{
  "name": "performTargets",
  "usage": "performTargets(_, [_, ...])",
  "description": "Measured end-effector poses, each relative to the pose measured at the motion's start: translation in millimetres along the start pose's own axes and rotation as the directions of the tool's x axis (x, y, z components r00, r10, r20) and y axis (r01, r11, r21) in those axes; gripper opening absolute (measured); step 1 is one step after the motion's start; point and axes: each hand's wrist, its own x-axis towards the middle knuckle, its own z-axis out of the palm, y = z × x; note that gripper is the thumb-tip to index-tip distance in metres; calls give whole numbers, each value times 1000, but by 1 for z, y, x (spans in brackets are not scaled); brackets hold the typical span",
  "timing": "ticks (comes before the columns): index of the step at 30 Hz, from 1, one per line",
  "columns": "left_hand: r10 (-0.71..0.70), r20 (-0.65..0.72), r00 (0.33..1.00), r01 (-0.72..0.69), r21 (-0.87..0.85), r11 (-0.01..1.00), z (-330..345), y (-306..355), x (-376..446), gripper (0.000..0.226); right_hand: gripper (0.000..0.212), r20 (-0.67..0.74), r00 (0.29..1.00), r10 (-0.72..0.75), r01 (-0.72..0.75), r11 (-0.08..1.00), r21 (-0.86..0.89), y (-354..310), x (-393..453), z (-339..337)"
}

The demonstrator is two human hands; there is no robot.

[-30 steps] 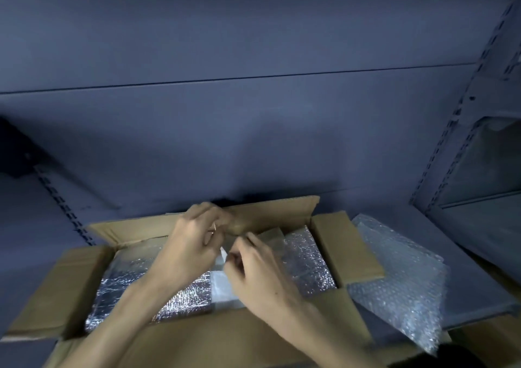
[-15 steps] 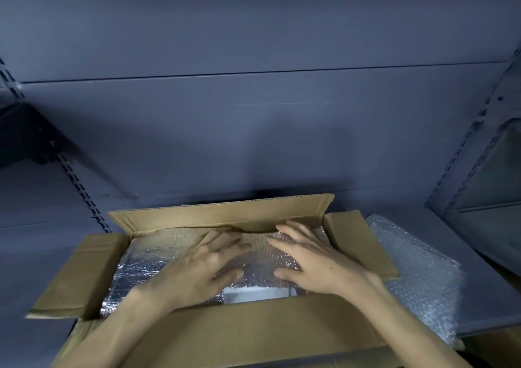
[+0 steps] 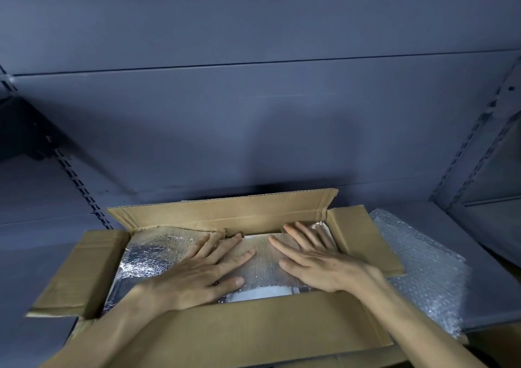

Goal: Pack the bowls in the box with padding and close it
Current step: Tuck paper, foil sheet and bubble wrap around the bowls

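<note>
Both hands flat, fingers spread, gripping nothing: left hand and right hand press the silver foil padding inside the open cardboard box. Flaps splayed outward. Bubble wrap lies by the shelf's right edge.

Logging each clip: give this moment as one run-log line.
left hand: flat on silver padding | right hand: flat on padding | box: flaps open | bubble wrap: outside, right
</note>
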Motion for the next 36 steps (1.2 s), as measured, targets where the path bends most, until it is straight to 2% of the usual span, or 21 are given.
performTargets(5, [-3, -2, 1000, 3, 50, 999, 5, -3, 4, 57, 61, 35, 999, 35, -35, 999, -16, -3, 2, 0])
performTargets(8, [5, -24, 1000, -5, 17, 1000, 6, -3, 4, 59, 62, 44, 998, 38, -37, 999, -11, -8, -2, -5])
performTargets(10, [6, -92, 996, -10, -46, 999, 7, -4, 1, 61, 60, -34, 998, 44, -41, 996, 74, -12, -8, -9])
performTargets(12, [-2, -230, 973, -18, -83, 996, 6, -5, -2, 65, 56, -196, 980, 41, -12, 989, 151, -13, -15, -16])
performTargets(13, [2, -317, 948, -28, -77, 997, 3, -4, -3, 64, 53, -287, 958, 22, 17, 991, 133, -14, -18, -19])
performTargets(16, [65, -548, 834, -80, -4, 997, -10, 4, -3, 42, 44, -496, 868, -41, 95, 992, 84, -14, -27, -22])
performTargets(17, [81, -579, 811, -94, 8, 996, -15, 8, -1, 38, 42, -547, 836, -42, 107, 990, 88, -12, -31, -23])
performTargets(20, [98, -578, 810, -130, -13, 991, -29, 23, 7, 41, 40, -659, 751, 42, 46, 992, 115, 5, -46, -25])
performTargets(23, [96, -577, 811, -170, -76, 983, -42, 46, 19, 45, 44, -700, 657, 280, -98, 952, 289, 42, -69, -25])
performTargets(25, [111, -586, 803, -202, -93, 975, -50, 64, 28, 40, 42, -677, 516, 525, -199, 842, 501, 74, -89, -21])
performTargets(27, [136, -617, 775, -252, -104, 962, -58, 85, 37, 33, 35, -563, 372, 738, -347, 673, 654, 103, -112, -7])
performTargets(28, [150, -638, 755, -280, -107, 954, -63, 95, 41, 30, 33, -482, 328, 812, -452, 583, 675, 114, -124, 3])
performTargets(30, [186, -672, 717, -336, -99, 937, -72, 116, 52, 26, 47, -319, 283, 904, -639, 426, 640, 127, -145, 24])
performTargets(32, [225, -687, 691, -377, -78, 923, -78, 134, 63, 26, 77, -179, 252, 951, -742, 309, 595, 131, -160, 40])
performTargets(34, [254, -684, 684, -395, -55, 917, -82, 149, 72, 28, 101, -46, 239, 970, -767, 218, 603, 130, -168, 47])
performTargets(36, [276, -667, 692, -402, -39, 915, -84, 159, 78, 30, 106, 24, 262, 965, -734, 183, 655, 130, -170, 51])
